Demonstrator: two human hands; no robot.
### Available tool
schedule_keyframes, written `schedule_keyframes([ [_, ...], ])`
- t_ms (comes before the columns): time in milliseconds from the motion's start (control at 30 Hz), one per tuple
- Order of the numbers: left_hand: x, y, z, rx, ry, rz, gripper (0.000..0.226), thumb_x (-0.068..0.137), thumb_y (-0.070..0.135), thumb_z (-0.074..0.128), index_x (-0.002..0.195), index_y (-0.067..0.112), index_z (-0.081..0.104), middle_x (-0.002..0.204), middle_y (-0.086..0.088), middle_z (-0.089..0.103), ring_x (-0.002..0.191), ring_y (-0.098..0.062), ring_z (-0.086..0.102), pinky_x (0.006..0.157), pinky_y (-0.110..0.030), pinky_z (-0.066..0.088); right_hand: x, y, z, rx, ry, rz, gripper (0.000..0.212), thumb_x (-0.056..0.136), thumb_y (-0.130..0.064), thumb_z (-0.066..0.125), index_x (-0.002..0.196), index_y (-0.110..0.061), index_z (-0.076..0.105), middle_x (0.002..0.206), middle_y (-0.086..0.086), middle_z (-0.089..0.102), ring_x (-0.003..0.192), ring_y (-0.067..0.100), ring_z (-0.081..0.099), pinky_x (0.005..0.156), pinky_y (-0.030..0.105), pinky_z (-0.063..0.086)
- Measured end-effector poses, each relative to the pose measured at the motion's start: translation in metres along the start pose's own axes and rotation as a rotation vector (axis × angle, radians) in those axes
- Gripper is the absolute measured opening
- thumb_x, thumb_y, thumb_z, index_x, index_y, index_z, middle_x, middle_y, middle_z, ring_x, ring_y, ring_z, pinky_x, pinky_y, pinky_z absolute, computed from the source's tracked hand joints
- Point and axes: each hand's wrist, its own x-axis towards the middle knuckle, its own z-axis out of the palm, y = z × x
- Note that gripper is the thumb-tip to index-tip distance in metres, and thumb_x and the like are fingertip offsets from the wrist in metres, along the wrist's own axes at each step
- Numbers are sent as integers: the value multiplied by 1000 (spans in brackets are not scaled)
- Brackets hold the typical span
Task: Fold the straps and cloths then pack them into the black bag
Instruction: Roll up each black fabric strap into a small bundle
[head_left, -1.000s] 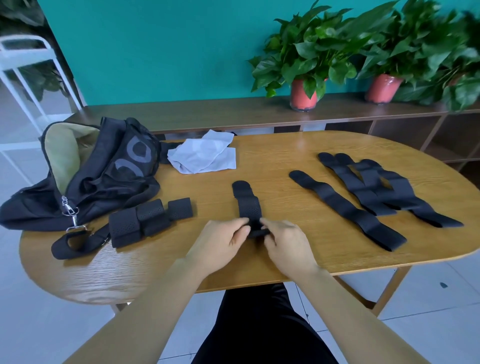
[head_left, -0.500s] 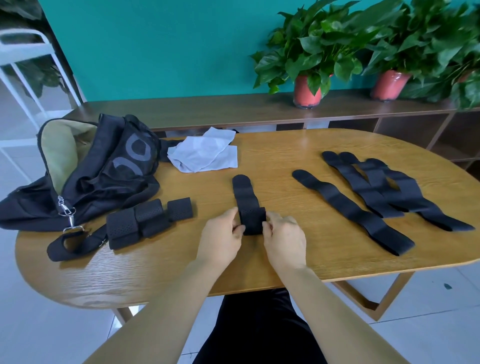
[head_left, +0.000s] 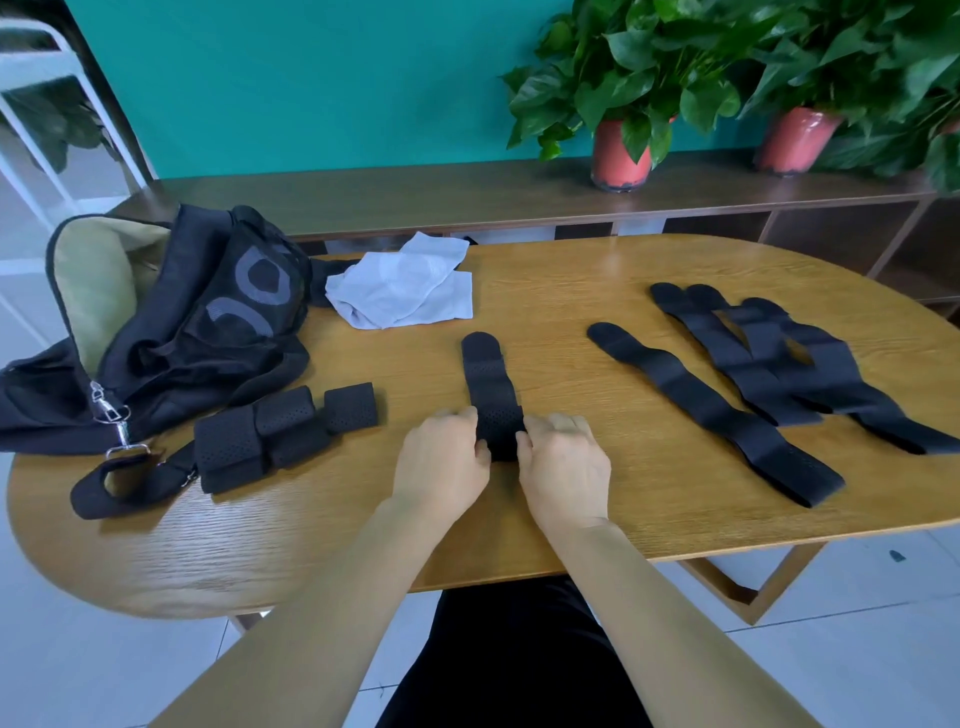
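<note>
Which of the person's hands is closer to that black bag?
Left. The left hand grips the strap on the side facing the black bag, which lies to its left; the right hand grips the strap's other side, farther away.

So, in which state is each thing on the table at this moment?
bag, open, slumped, nothing packed that shows.
white cloths, loosely piled, not packed.
middle strap, near end folded, far end flat.
folded straps, bundled beside the bag.
long straps, flat, unfolded, some overlapping.
left grip, holds the middle strap's fold.
right grip, holds the same fold.
</note>
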Motion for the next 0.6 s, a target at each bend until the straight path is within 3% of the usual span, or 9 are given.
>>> schedule_keyframes([
  [67,0,-2,1,-4,7,13,27,93,24,54,118,13,56,95,-2,56,84,-19,58,66,-27,46,0,0,1,-8,-1,-4,14,65,-8,81,71,-10,69,62,2,58,61,23,57,40,23,36],
  [133,1,-6,3,32,48,65,46,92,22,55,137,14,47,114,-3,54,98,-19,54,79,-29,47,0,0,2,-12,3,-8,20,66,-6,80,84,-9,71,68,4,61,64,23,58,42,25,41],
  [200,1,-9,4,96,89,180,45,91,15,55,137,16,51,130,-2,53,116,-22,48,91,-32,40,-1,1,3,-6,1,-27,29,66,-2,79,94,-9,72,74,6,61,65,24,57,43,26,43],
  [300,-1,-10,8,159,41,263,42,93,9,49,133,18,57,141,2,51,133,-16,39,101,-33,29,-1,1,5,-28,-7,-66,19,67,1,77,81,-11,72,77,7,57,64,24,53,45,26,37],
  [500,-1,-9,6,135,-62,243,53,91,23,44,144,20,42,152,5,36,141,-8,27,112,-28,16,1,2,7,-52,-50,-84,10,70,-1,73,73,-9,68,81,7,57,71,26,54,54,33,42],
  [600,-1,-9,1,107,-88,252,54,90,27,46,143,20,43,152,5,37,140,-9,28,111,-27,16,2,2,5,-58,-91,-147,11,75,-3,59,75,-9,68,88,7,63,79,28,57,60,36,44],
])
